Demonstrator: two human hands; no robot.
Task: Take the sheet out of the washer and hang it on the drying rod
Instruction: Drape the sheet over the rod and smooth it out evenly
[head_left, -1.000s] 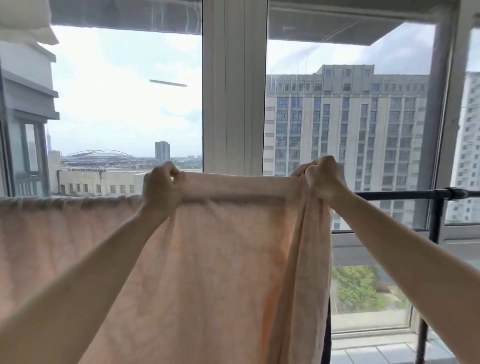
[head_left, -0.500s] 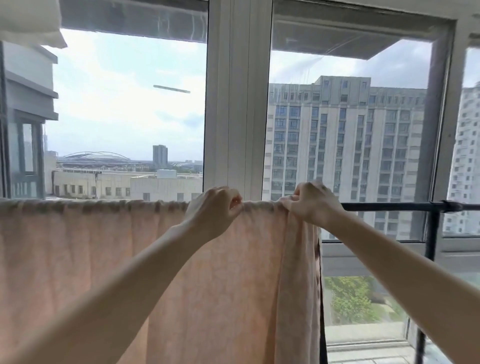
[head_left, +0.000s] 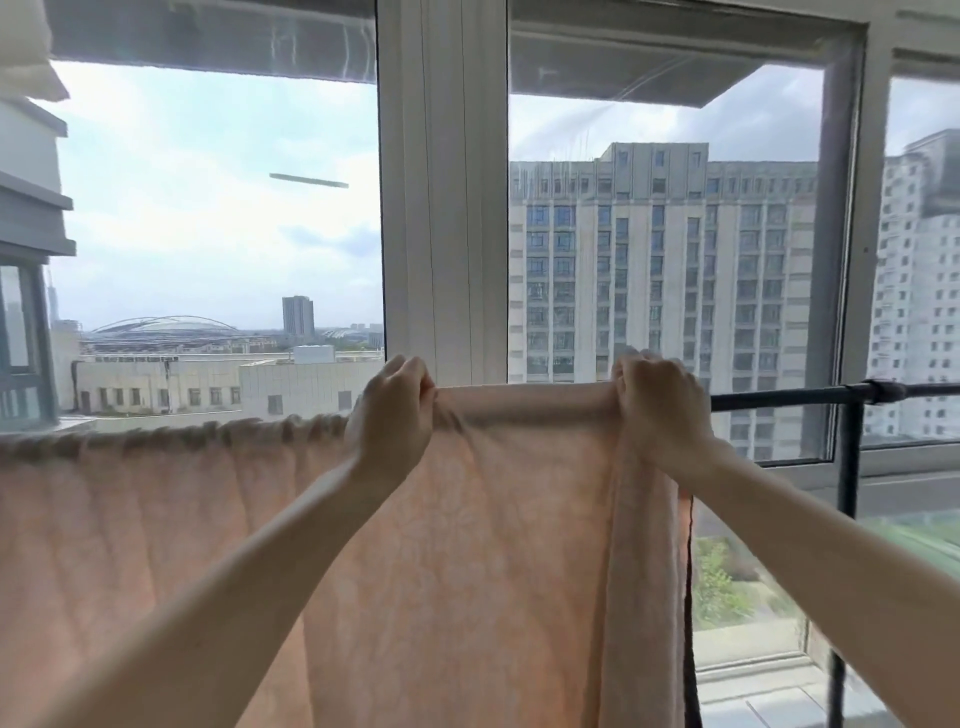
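One peach sheet (head_left: 467, 545) is hanging over one black drying rod (head_left: 779, 397). Two hands are gripping its top edge: the left hand (head_left: 395, 415) and right hand (head_left: 660, 410), fingers curled around fabric. Behind, two large window panes (head_left: 208, 208) are showing city buildings.

Both bare forearms reach up and forward, converging toward the middle of the view. The left hand (head_left: 395, 415) is raised with its fingers (head_left: 415, 371) curled tight in a pinch. The right hand (head_left: 660, 410) is level with it, knuckles up, fingers curled in a grip.
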